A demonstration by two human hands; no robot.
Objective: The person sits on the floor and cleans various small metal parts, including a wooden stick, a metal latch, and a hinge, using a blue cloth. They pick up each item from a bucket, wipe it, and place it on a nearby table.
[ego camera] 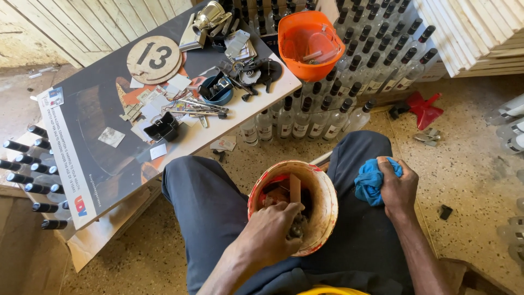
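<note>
The fingers of the left hand (271,232) curl downward into a worn, round red-and-cream bucket (322,188) that rests on the person's lap between the thighs of dark navy trousers (210,213). The fingertips are buried among small dark metal pieces in the bucket, so whether they pinch one of them cannot be told. The bucket's rim is chipped and stained pale, its inner wall shows red, and a flat strip of light wood (295,188) stands upright inside it, just above the knuckles.

The right hand (397,188) rests on the right thigh with its fingers closed tight around a crumpled bright blue cloth (370,182), which bulges out on the thumb side.

Ahead of the knees lies a large dark printed board (98,117) used as a tabletop. On it sit a round wooden disc with dark numerals (154,58), a scatter of small paper and metal tags, a bunch of thin metal keys (199,105), a small black plastic tray (162,128), a blue bowl (218,93) and a silvery metal tool (210,16). An orange hard hat (311,43) lies upturned at the board's far right edge. Rows of clear glass bottles with black caps (355,71) stand on the speckled floor beyond, and more lie on their sides at the left (30,169). A red plastic piece (424,109) lies on the floor to the right.
</note>
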